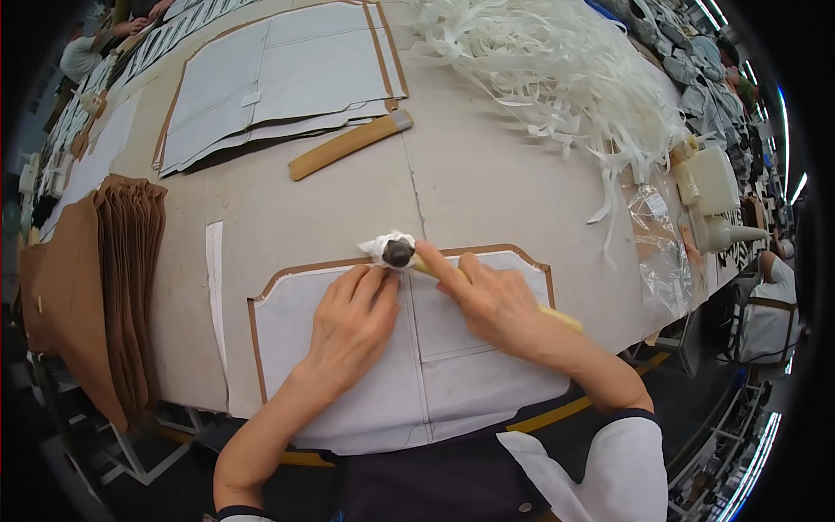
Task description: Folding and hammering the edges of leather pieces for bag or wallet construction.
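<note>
A white-lined panel with a brown border (330, 383) lies on the table in front of me, its near edge against my body. My right hand (491, 300) is closed around the pale wooden handle of a hammer (398, 251). White wrapping surrounds the dark round end of the hammer's head, which is over the panel's far border near its middle seam. Flat on the panel just left of the hammer head rests my left hand (358, 313), its fingers pointing at the border.
Stacked white-lined panels (313, 65) lie at the far left, beside a wooden-handled tool (348, 146). Folded brown pieces (104, 287) hang over the left edge. White strips (557, 70) heap at the far right, near a white squeeze bottle (726, 233). Other people work beyond.
</note>
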